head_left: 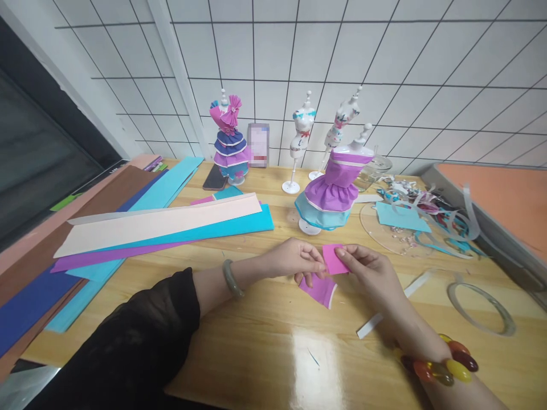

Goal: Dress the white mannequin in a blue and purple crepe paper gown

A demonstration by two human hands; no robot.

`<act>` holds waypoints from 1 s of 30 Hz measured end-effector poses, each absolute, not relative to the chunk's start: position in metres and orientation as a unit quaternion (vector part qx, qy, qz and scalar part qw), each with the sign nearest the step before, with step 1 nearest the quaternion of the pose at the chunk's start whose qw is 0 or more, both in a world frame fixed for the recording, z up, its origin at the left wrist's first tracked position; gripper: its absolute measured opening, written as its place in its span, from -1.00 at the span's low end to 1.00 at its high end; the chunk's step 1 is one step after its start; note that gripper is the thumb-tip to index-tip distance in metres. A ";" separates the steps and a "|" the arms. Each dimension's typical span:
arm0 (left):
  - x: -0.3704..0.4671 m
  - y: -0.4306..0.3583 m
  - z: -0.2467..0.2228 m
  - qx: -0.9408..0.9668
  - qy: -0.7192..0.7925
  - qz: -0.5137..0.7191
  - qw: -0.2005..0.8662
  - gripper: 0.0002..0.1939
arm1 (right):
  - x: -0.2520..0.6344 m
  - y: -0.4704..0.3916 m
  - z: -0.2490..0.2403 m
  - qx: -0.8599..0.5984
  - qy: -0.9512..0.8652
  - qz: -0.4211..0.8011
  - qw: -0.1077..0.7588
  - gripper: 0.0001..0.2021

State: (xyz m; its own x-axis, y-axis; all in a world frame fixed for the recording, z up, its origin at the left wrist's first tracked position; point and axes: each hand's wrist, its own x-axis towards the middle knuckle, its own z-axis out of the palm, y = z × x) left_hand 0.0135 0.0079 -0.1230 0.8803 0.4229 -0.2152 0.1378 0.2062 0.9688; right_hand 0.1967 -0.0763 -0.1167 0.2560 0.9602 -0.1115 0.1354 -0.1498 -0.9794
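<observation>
My right hand (368,263) pinches a small pink crepe paper square (333,259) by its right side, thumb on top. At the square's left edge are the curled fingers of my left hand (299,261), closed on its lower left corner. Just beneath them, a purple paper piece (318,290) with a white edge lies on the wooden table (256,341). Behind my hands stands a small dress form (342,176) in a purple and light blue paper dress.
Long folded paper sheets (162,225) cover the left side. At the back stand a phone (258,145), a form in a layered dress (231,142) and two bare forms (303,136). Scraps (427,205), a tape ring (482,307) and a grey-edged orange tray (491,193) are on the right.
</observation>
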 end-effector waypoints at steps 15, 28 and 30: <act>0.013 0.007 -0.121 0.687 0.295 0.172 0.642 -0.57 | 0.210 -0.073 -0.122 -0.624 -0.410 0.408 0.526 -0.65; 0.015 -0.001 -0.121 0.659 0.269 0.155 0.685 -0.49 | 0.181 -0.081 -0.115 -0.606 -0.469 0.419 0.488 -0.56; 0.015 -0.002 -0.123 0.666 0.254 0.133 0.688 -0.54 | 0.180 -0.082 -0.115 -0.600 -0.479 0.427 0.478 -0.58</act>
State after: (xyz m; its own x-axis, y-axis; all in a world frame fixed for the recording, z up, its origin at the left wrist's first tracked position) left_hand 0.0154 -0.0016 -0.1231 0.8358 0.5217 -0.1711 0.1541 0.0763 0.9851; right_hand 0.1799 -0.0820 -0.1151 0.1771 0.9827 -0.0541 0.1659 -0.0840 -0.9826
